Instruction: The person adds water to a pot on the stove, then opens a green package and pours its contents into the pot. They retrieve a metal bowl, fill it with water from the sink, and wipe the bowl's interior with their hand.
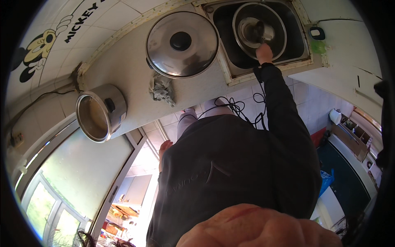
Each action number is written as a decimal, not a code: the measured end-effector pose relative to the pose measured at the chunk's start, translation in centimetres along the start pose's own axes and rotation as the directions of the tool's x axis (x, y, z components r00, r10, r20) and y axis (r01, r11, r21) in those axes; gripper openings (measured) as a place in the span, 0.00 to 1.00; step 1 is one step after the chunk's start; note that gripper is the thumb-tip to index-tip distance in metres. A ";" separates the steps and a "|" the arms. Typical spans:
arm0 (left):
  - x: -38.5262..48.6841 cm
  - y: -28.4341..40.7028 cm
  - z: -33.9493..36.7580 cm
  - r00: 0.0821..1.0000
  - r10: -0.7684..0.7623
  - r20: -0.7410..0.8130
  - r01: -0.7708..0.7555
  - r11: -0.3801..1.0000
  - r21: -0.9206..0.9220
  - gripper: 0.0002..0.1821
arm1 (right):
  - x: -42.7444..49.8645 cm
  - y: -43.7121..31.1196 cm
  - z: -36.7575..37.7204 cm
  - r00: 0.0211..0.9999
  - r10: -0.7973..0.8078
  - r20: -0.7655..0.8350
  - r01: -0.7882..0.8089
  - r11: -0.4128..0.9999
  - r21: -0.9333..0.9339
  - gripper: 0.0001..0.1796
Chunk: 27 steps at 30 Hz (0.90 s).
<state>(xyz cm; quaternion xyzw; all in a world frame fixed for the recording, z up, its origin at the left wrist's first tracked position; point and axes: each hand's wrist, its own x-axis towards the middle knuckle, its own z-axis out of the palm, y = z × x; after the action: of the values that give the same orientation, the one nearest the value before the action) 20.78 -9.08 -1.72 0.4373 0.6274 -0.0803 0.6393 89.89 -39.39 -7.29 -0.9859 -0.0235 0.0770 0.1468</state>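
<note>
My right hand reaches over the sink, its fingers closed at the near side of a small shiny metal vessel. That vessel is inside a round metal basin, which stands in the dark sink bowl. What lies deeper in the basin is too dark to make out. My left hand hangs low at my left side, below the counter, partly hidden by my dark top. It is near no object on the counter, and its fingers are only partly visible.
Left of the sink sits a round metal lid with a black knob. A crumpled grey cloth lies by it. An open metal pot stands near the counter's left end. Looped black cable hangs near my right arm.
</note>
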 end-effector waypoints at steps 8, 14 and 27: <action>-0.2 0.8 3.4 0.997 0.004 -0.074 -0.013 0.993 -0.120 0.17 | 1.5 0.4 5.9 0.989 -0.145 0.034 0.123 0.925 0.359 0.25; 1.9 0.6 3.6 0.999 0.043 -0.027 -0.045 0.997 -0.068 0.17 | -0.3 -1.0 4.5 0.950 0.085 0.301 -0.181 0.934 0.308 0.29; 2.0 0.5 4.6 0.999 -0.010 -0.038 0.001 0.975 -0.224 0.17 | 5.4 -6.0 -9.9 0.967 -0.159 -0.200 0.201 0.956 0.214 0.21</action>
<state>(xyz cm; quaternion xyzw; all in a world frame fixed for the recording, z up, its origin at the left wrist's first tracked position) 24.85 -10.86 -4.04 0.3625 0.6459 -0.0023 0.6719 96.66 -36.14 3.03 -0.9585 -0.0909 -0.0243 0.2691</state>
